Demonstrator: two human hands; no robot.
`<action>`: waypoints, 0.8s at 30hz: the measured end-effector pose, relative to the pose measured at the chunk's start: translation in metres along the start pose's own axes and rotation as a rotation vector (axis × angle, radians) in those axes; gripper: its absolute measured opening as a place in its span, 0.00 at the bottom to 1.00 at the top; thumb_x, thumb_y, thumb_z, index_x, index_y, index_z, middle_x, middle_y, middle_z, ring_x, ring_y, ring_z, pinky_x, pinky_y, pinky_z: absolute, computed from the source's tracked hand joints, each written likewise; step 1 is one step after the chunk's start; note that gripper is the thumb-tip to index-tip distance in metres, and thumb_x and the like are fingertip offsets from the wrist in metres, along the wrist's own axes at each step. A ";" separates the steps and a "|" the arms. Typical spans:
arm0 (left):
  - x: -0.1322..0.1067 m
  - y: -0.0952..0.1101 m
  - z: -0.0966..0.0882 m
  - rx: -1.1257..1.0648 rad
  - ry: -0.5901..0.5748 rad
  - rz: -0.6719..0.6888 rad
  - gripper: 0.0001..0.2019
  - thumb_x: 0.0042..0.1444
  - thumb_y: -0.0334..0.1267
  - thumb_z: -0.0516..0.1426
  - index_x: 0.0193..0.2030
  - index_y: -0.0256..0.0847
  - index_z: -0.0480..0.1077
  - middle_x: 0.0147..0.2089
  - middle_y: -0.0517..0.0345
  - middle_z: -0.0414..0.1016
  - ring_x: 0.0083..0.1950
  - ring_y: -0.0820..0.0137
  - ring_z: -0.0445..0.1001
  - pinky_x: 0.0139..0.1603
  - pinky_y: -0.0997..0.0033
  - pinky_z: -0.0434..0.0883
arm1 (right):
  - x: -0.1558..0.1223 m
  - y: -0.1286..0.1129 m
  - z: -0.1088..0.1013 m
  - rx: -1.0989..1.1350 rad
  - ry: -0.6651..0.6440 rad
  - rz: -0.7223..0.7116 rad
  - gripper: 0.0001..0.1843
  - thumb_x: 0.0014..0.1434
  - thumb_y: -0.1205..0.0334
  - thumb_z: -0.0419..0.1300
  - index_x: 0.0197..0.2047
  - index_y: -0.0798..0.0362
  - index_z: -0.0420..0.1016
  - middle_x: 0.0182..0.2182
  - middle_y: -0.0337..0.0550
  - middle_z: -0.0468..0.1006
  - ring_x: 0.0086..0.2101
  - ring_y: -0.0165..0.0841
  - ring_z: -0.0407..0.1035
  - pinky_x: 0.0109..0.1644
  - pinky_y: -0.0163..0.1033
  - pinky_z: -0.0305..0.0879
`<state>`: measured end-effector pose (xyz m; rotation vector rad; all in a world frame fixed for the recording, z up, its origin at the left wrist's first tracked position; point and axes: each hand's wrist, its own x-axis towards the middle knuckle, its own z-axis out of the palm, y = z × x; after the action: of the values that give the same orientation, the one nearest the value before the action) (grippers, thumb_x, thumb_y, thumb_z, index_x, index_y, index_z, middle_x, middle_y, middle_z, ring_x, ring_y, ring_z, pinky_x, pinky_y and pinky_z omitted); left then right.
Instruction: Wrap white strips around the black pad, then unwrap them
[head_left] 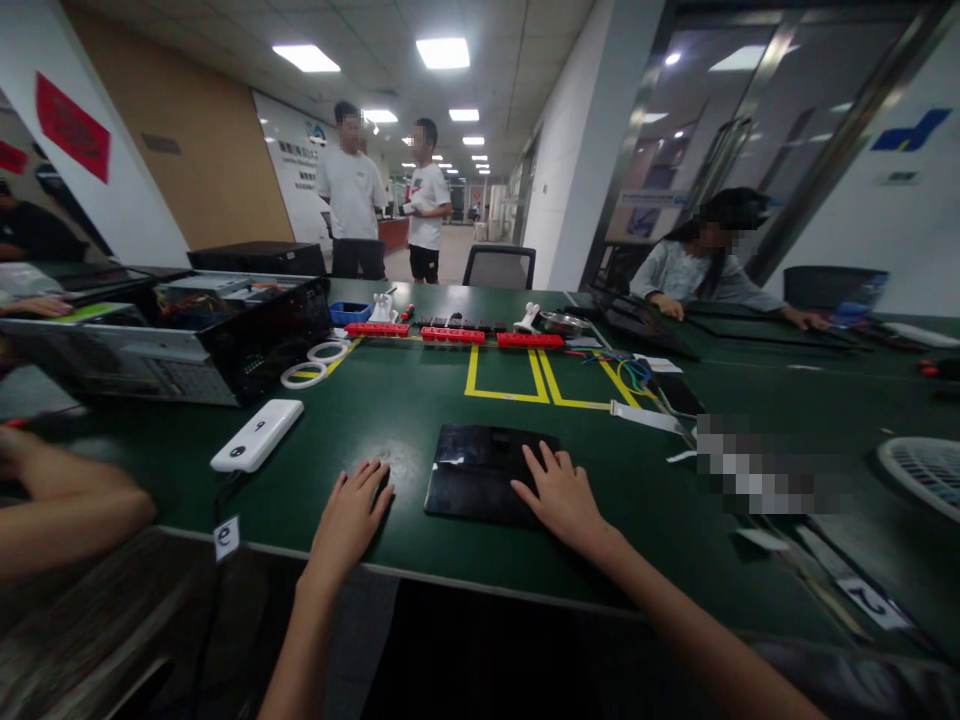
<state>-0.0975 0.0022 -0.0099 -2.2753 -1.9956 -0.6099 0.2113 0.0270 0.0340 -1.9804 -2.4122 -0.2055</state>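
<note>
My left hand (351, 515) lies flat on the green table (405, 400) near its front edge, fingers stretched out, holding nothing. My right hand (559, 492) rests with its fingers spread on the right part of a flat black pad (476, 470), which lies on the table between the two hands. A white oblong device (257, 434) with a cable sits to the left of my left hand.
An open computer case (172, 335) stands at the left, with white tape rings (315, 365) beside it. Red strips (454, 335), yellow floor-tape boxes (506, 385), cables and tools lie further back. Another person's arm (67, 500) rests at the left. A seated person works at the right; two people stand behind.
</note>
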 end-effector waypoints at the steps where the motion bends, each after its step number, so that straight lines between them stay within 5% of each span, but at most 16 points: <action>1: 0.000 0.000 0.000 0.008 -0.001 0.000 0.19 0.63 0.41 0.48 0.58 0.40 0.65 0.61 0.47 0.66 0.64 0.61 0.60 0.63 0.51 0.55 | 0.001 -0.003 0.000 0.008 0.005 -0.006 0.34 0.63 0.44 0.39 0.66 0.55 0.52 0.62 0.59 0.56 0.56 0.50 0.53 0.51 0.52 0.57; 8: 0.004 0.014 -0.007 0.028 -0.001 0.031 0.19 0.61 0.42 0.51 0.57 0.42 0.66 0.61 0.46 0.66 0.63 0.54 0.61 0.60 0.44 0.56 | 0.010 -0.014 -0.001 0.032 0.046 -0.062 0.35 0.63 0.44 0.40 0.64 0.58 0.55 0.60 0.64 0.58 0.55 0.53 0.55 0.48 0.56 0.59; 14: 0.002 0.036 -0.007 -0.100 -0.090 0.163 0.24 0.58 0.46 0.54 0.61 0.44 0.62 0.62 0.49 0.65 0.64 0.58 0.60 0.62 0.48 0.56 | 0.004 0.001 -0.010 0.119 0.015 -0.108 0.32 0.64 0.45 0.41 0.64 0.54 0.56 0.61 0.57 0.59 0.55 0.47 0.57 0.50 0.52 0.60; 18: -0.001 0.040 -0.005 -0.098 -0.088 0.158 0.22 0.59 0.45 0.54 0.60 0.43 0.63 0.61 0.49 0.66 0.64 0.58 0.60 0.63 0.47 0.54 | -0.006 0.041 -0.018 0.064 0.112 0.011 0.27 0.63 0.50 0.44 0.60 0.55 0.62 0.58 0.55 0.64 0.52 0.46 0.61 0.48 0.50 0.63; 24: -0.003 0.037 -0.002 -0.108 -0.068 0.175 0.22 0.60 0.45 0.53 0.60 0.44 0.62 0.62 0.50 0.65 0.64 0.59 0.60 0.64 0.48 0.53 | -0.038 0.139 -0.011 -0.236 0.302 0.395 0.22 0.61 0.57 0.46 0.52 0.60 0.68 0.46 0.61 0.71 0.43 0.50 0.67 0.39 0.51 0.65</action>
<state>-0.0629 -0.0069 -0.0015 -2.5325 -1.8055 -0.6476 0.3534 0.0150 0.0543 -2.2716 -1.8458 -0.7452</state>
